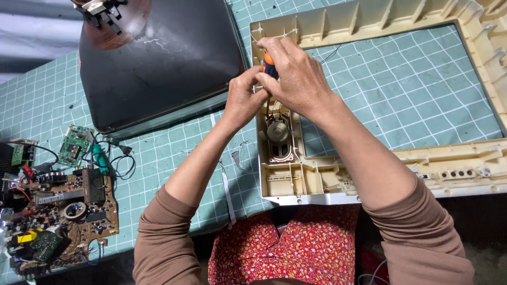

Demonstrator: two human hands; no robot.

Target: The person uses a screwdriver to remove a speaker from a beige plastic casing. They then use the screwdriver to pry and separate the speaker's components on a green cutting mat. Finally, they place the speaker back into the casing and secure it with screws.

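My right hand is wrapped around the orange and dark handle of a screwdriver, held upright over the left side of a cream plastic television front frame. My left hand is pressed against the screwdriver's lower part and touches my right hand. The tool's tip is hidden behind my hands. Just below them an oval speaker sits mounted in the frame's left column.
A dark picture tube lies face down at the upper left on the green grid cutting mat. A brown circuit board, a small green board and loose wires lie at the left edge.
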